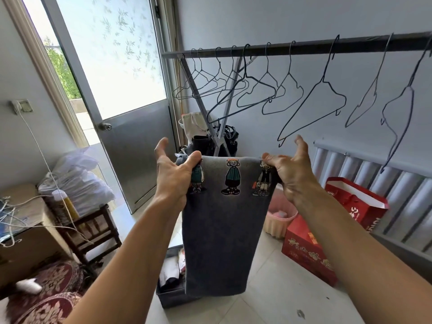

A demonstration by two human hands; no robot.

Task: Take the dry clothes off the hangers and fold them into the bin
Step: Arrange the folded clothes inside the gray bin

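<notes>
Head view, live: holding up a grey garment (pixel 224 230), folded into a long strip, with a row of cartoon figures printed near the top edge. Gripping the top left corner with the left hand (pixel 173 174), thumb curled across the front of the cloth, one finger sticking up free. Pinching the top right corner with the right hand (pixel 292 174), fingertips curled over the edge, one finger raised clear here too. Hanging straight down between the two hands, lower end right in front of the dark bin (pixel 170 298) on the floor tiles, with folded clothes showing inside. Up behind, a black rail (pixel 280 49) strung with bare wire hangers (pixel 311 106). Down to the right, a pink basket (pixel 278 218), just beside a red box (pixel 306 256), and a red paper bag (pixel 355 202) near the white radiator (pixel 397 192). Off left, an open door (pixel 131 146).
</notes>
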